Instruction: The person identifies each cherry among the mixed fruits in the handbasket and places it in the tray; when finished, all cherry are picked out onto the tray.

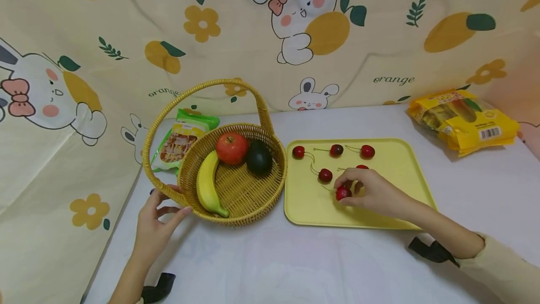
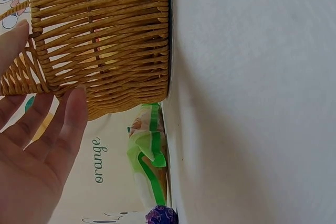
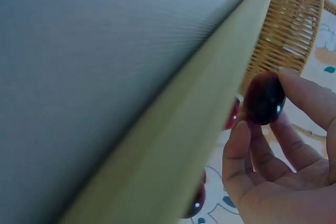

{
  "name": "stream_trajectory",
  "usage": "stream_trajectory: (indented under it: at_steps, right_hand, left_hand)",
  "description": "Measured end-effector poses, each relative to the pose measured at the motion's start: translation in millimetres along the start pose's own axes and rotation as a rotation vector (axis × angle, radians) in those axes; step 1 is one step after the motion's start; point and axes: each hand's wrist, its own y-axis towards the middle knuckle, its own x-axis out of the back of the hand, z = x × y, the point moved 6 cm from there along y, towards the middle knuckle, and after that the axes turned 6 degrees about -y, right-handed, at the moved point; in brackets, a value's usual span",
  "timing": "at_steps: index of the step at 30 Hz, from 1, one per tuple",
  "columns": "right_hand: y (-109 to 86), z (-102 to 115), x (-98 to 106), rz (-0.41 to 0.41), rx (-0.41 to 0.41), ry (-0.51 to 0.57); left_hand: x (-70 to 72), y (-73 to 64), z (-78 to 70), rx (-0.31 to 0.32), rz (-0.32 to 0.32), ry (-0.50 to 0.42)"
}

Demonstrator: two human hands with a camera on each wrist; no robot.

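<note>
A yellow wicker basket (image 1: 236,220) with a tall arched handle stands left of centre. It holds a banana (image 1: 206,183), a red apple (image 1: 232,148) and a dark green avocado (image 1: 258,157). My left hand (image 1: 156,229) holds the basket where the handle meets the rim, thumb on one side and fingers on the other (image 2: 39,145). Over the yellow tray (image 1: 392,223), my right hand (image 1: 375,192) pinches a dark red cherry (image 3: 264,98) between thumb and fingers. Several other stemmed cherries (image 1: 325,175) lie on the tray, one partly hidden behind that hand.
Behind the basket's left side lies a green-and-white snack bag (image 1: 179,142). A yellow food packet (image 1: 464,121) sits at the back right. A small purple round object (image 2: 161,215) shows low in the left wrist view. Printed cloth (image 1: 253,74) hangs behind the white table (image 1: 261,266).
</note>
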Motion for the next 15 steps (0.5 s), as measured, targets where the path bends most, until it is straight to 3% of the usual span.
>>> stream_trajectory:
  at_steps: [5, 15]
  right_hand:
    - [-1.5, -3.6, -1.7, 0.010, -0.034, -0.016]
    - [-2.6, -1.3, -2.6, 0.014, -0.009, -0.093]
  left_hand:
    - [0.0, -1.0, 0.1, -0.013, -0.016, -0.008]
    - [0.0, -0.1, 0.6, 0.017, -0.004, 0.016]
